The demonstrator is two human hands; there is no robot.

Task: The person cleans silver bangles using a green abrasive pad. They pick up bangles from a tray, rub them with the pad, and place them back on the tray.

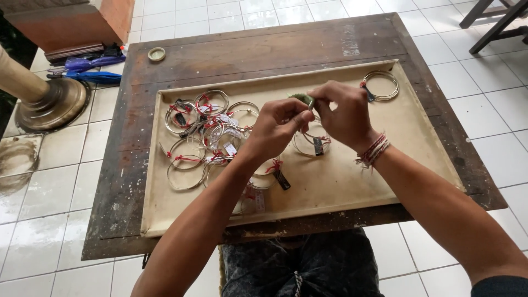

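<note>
1. The left hand (278, 124) and the right hand (344, 113) meet above the middle of a shallow beige tray (429, 143) lying on a worn wooden table (264, 49).
2. Both hands' fingers are pressed together, pinching a thin silver bangle (311, 104) and a small green cloth (301, 98) between them.
3. A red and white thread band (373, 150) circles the right wrist.
4. A heap of silver bangles with red ties and small tags (206, 132) lies in the left part of the tray.
5. One more tagged bangle lies under the hands (311, 144); a separate pair (380, 85) rests in the far right corner.
6. A small round lid (157, 54) sits at the table's far left corner.
</note>
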